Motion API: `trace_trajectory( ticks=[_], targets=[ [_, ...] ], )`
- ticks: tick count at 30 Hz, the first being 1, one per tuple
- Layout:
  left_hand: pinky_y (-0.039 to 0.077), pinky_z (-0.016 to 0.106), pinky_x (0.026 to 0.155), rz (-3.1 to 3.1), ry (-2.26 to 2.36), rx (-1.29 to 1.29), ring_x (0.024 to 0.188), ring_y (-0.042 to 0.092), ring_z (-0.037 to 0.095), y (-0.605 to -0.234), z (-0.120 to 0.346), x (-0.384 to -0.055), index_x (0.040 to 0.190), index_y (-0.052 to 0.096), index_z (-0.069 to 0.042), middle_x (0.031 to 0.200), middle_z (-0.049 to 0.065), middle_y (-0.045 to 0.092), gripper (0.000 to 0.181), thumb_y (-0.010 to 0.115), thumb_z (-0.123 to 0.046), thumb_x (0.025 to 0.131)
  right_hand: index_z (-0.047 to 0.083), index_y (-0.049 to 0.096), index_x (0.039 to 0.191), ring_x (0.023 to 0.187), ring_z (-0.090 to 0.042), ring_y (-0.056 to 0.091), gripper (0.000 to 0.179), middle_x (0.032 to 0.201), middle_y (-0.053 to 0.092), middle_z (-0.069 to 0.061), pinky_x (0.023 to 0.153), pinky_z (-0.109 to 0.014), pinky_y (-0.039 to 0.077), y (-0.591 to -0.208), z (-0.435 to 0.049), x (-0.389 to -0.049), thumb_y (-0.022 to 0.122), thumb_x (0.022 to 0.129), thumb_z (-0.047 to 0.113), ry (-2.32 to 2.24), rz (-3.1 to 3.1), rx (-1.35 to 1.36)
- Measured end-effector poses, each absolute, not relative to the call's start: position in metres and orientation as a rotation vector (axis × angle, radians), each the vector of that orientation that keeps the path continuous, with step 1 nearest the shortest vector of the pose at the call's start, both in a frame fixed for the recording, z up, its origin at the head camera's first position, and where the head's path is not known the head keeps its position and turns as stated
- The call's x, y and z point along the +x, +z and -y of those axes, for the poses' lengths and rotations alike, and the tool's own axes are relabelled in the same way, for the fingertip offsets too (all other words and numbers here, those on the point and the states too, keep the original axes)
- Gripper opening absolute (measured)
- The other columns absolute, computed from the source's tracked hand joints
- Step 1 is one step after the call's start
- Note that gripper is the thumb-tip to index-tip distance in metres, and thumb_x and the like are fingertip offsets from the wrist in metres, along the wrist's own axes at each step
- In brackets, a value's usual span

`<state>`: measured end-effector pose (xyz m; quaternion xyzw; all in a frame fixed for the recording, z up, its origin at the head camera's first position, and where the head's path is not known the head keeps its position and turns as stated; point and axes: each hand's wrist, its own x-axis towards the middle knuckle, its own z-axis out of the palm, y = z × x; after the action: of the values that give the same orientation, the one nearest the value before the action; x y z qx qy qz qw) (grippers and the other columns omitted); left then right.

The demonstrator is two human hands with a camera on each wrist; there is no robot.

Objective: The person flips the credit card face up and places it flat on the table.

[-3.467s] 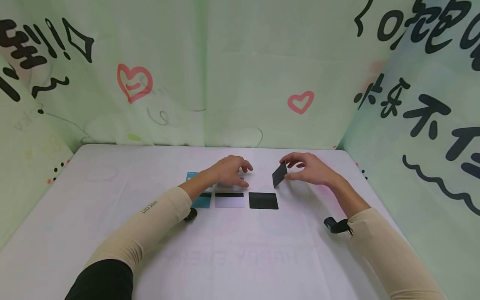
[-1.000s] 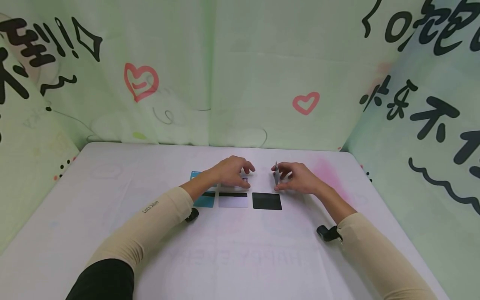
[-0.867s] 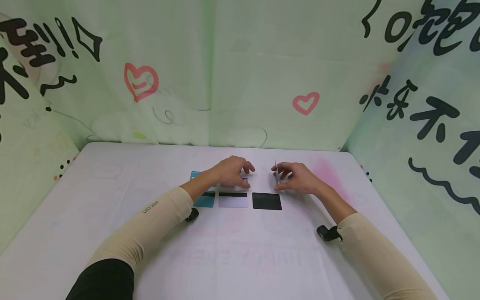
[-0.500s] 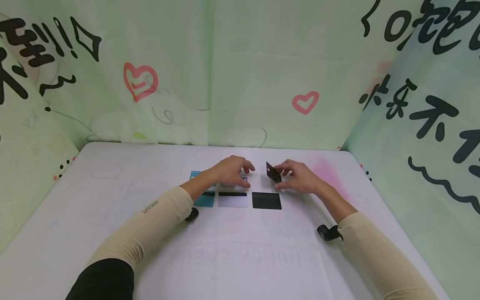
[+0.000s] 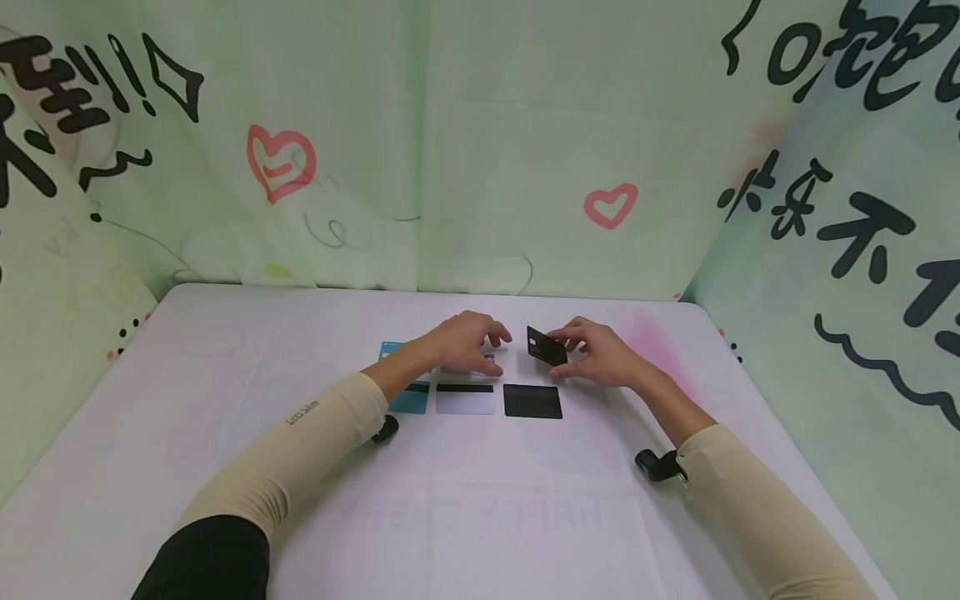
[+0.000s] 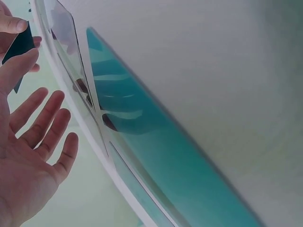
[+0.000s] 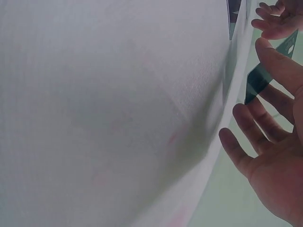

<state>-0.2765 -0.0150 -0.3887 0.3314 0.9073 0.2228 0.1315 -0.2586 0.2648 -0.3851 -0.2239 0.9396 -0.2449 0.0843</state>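
Observation:
My right hand pinches a black bank card between thumb and fingers, tilted above the table. A pale chip shows on its face in the right wrist view. My left hand hovers over the back row of cards with relaxed fingers, holding nothing. Beneath it, a card is mostly hidden. Another blue card peeks out behind the left wrist. In the front row lie a teal card with a dark stripe, a lilac card with a black stripe, and a black card.
A white cloth covers the table. Green printed curtains with hearts and lettering enclose its back and sides. Dark wrist cameras hang below both sleeves.
The right hand has moved left and turned the black bank card from its plain side, through edge-on, to the side with the chip. The left hand stays nearly still; the front-row cards lie as before.

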Motion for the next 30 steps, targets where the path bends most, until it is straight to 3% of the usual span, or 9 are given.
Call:
trace_trajectory(
  ticks=[6,18,30],
  targets=[
    [0.051,0.039,0.100,-2.638,0.653,0.977,0.118,0.061,0.022,-0.391,0.013,-0.279,0.142,0.064,-0.015,0.125,0.004,0.070,0.057,0.081,-0.033,0.090,0.008,0.067,0.139,0.112,-0.033,0.064,0.065,0.121,0.060,-0.012,0.105,-0.053,0.053,-0.384,-0.264,-0.258,0.091,0.081,0.023,-0.763,-2.785,-0.635],
    [0.050,0.039,0.102,-2.639,0.670,0.997,0.120,0.060,0.023,-0.392,0.011,-0.280,0.144,0.062,-0.014,0.126,0.004,0.070,0.061,0.082,-0.035,0.090,0.009,0.070,0.130,0.103,-0.028,0.063,0.061,0.119,0.066,-0.009,0.092,-0.042,0.054,-0.385,-0.263,-0.257,0.095,0.076,0.023,-0.754,-2.831,-0.640],
    [0.051,0.034,0.095,-2.657,0.666,1.009,0.111,0.061,0.020,-0.390,0.003,-0.278,0.141,0.064,-0.012,0.121,0.003,0.071,0.063,0.083,-0.038,0.088,0.010,0.073,0.127,0.100,-0.026,0.064,0.058,0.115,0.066,-0.008,0.087,-0.039,0.052,-0.383,-0.257,-0.253,0.095,0.076,0.025,-0.717,-2.869,-0.653]
  ],
)
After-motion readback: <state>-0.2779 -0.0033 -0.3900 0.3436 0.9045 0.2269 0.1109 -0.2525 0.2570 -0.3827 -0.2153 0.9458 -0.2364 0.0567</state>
